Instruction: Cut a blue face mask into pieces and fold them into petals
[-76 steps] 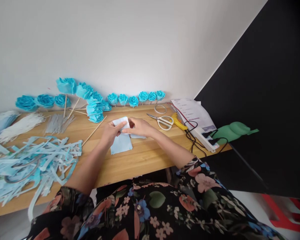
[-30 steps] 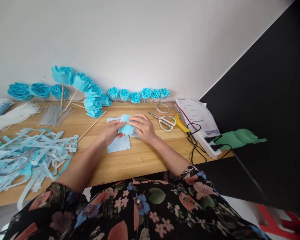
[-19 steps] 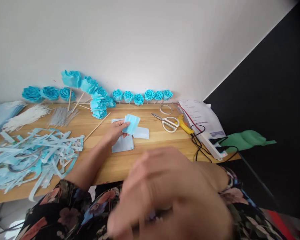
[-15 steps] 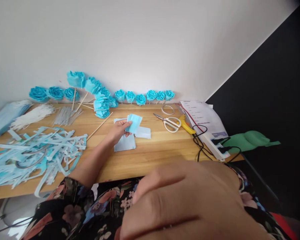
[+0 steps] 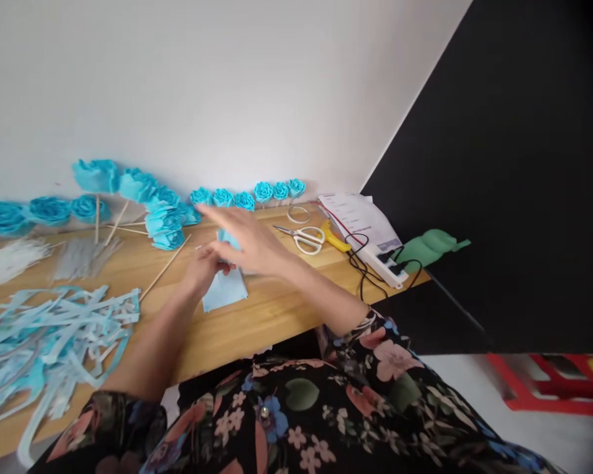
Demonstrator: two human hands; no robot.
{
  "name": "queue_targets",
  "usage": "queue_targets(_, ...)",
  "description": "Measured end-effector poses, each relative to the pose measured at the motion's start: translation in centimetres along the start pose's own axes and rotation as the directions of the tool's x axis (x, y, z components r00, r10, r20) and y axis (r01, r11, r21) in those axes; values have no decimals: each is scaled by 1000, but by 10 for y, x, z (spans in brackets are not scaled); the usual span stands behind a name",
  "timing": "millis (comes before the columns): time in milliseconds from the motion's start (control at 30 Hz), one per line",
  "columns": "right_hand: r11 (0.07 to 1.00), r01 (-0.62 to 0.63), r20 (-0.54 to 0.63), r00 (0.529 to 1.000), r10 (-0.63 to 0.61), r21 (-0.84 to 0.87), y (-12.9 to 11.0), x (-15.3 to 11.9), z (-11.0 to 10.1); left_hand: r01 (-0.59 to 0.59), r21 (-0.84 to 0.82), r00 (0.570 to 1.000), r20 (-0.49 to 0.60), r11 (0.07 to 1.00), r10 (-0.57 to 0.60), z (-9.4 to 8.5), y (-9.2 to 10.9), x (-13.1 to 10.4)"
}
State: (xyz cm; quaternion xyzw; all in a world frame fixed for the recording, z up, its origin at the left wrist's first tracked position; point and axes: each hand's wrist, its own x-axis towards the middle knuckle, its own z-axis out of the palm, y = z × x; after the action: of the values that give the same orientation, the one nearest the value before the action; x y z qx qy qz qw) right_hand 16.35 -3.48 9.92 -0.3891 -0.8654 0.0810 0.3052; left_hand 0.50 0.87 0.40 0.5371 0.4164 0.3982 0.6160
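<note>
My left hand is closed on a light blue fabric piece, mostly covered by my right hand. That right hand lies across it with the index finger stretched toward the upper left; its thumb is near the left fingers. Beneath both hands, a pale blue square lies on the wooden table. Left of them is a thin wooden stick. Blue fabric flowers, some on sticks, are beyond the hands.
White-handled scissors, a ring and a yellow glue gun lie to the right. Near the right edge are papers, a power strip with cables and a green object. Cut strips cover the left side.
My right hand has moved from close to the camera to over the table, beside my left hand. The view has shifted right, so the table things appear further left.
</note>
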Motion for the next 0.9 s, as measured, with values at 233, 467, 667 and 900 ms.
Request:
queue_targets(233,671,-479,145,859,491,566,70,-18,34,-92,-169,992,76,981,106,13,9,-2)
queue_targets(467,552,-437,49,813,580,710,65,-19,43,-119,-61,992,25,991,121,11,5,0)
queue_targets(667,971,-238,-352,911,215,-23,63,-22,39,-152,-167,984,-115,974,134,11,8,-1)
queue_targets(900,969,-36,-129,992,4,-246,52,-33,54,-68,-352,995,-97,934,35,18,4,-1)
